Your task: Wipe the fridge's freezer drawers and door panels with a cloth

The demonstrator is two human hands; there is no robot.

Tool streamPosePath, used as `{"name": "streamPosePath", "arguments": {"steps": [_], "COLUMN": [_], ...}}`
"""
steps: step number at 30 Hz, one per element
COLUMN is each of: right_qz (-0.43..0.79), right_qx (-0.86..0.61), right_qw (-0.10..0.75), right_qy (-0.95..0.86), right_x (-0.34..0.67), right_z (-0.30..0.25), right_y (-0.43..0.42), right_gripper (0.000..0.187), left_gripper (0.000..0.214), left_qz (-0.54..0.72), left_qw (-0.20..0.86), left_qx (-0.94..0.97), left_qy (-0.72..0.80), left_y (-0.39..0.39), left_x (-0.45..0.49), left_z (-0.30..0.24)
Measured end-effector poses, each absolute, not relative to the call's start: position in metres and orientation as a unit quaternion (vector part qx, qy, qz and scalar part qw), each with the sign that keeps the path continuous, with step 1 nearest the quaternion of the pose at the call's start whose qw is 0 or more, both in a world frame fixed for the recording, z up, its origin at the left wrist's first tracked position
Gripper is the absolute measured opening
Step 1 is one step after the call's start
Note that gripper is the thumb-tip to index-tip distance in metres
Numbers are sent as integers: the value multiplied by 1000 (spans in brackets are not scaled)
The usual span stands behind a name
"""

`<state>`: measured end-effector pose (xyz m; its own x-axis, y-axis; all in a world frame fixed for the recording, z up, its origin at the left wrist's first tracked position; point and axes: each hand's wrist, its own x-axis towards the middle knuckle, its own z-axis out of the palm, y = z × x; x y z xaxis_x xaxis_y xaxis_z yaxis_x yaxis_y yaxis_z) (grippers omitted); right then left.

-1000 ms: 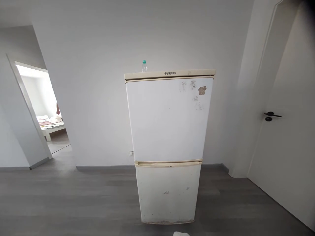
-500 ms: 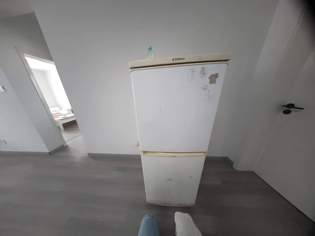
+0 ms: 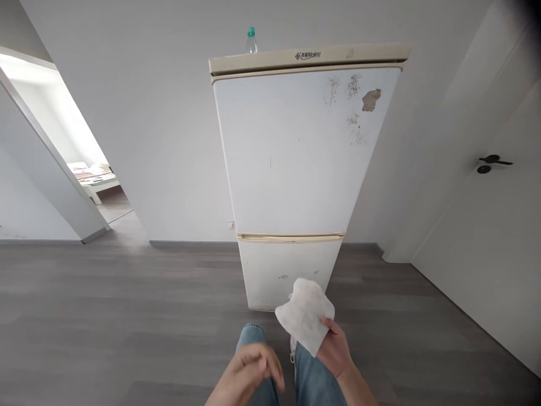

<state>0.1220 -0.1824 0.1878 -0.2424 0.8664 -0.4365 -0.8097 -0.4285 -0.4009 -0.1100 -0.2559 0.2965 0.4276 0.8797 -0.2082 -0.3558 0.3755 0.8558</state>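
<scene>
My right hand (image 3: 337, 348) grips a thin white cloth (image 3: 305, 314) by its lower right edge, thumb on top. The cloth spreads out up and to the left of the hand, in front of the lower door of a white two-door fridge (image 3: 291, 152). Left of the cloth is my left hand (image 3: 252, 369), fingers loosely bent and a little blurred, with nothing visible in it. Neither hand touches the fridge. On the fridge's upper door are dark smudges (image 3: 353, 87) and a brownish patch (image 3: 371, 100) near the top right corner.
A clear bottle with a green cap (image 3: 251, 40) stands on top of the fridge. A door with a black handle (image 3: 490, 162) is on the right. To the left, a doorway opens on a bright room with a bed (image 3: 98, 179). Grey wood-look floor (image 3: 127, 304) surrounds the fridge.
The view has tilted down and come nearer the fridge. Both hands have come into sight from below, and the white cloth has risen, now plainly held in my right hand.
</scene>
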Motion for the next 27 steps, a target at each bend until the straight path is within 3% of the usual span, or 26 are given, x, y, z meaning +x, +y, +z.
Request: {"name": "streamPosePath", "arguments": {"steps": [3, 5, 8, 13, 16, 21, 27], "right_qz": [796, 803, 807, 795, 781, 779, 741], "right_qx": [-275, -274, -279, -317, -342, -351, -457], "right_qw": [535, 522, 504, 484, 480, 448, 379], "right_qy": [-69, -88, -131, -181, -205, -264, -315], "right_x": [117, 112, 104, 103, 110, 123, 125], "right_z": [222, 236, 249, 244, 229, 212, 217], "right_y": [-188, -195, -205, -210, -208, -207, -201], "right_gripper": [62, 64, 71, 79, 77, 58, 69], "left_gripper": [36, 46, 62, 61, 63, 60, 50], "left_qz": [452, 429, 420, 484, 519, 577, 519], "left_qw": [721, 723, 769, 787, 752, 671, 610], "left_qx": [262, 200, 167, 151, 168, 252, 398], "left_qy": [454, 504, 451, 352, 371, 391, 447], "left_y": [-232, -225, -227, -228, -221, -212, -216], "left_x": [-109, -105, -92, -80, -87, -100, -109], "left_z": [265, 247, 240, 270, 285, 304, 317]}}
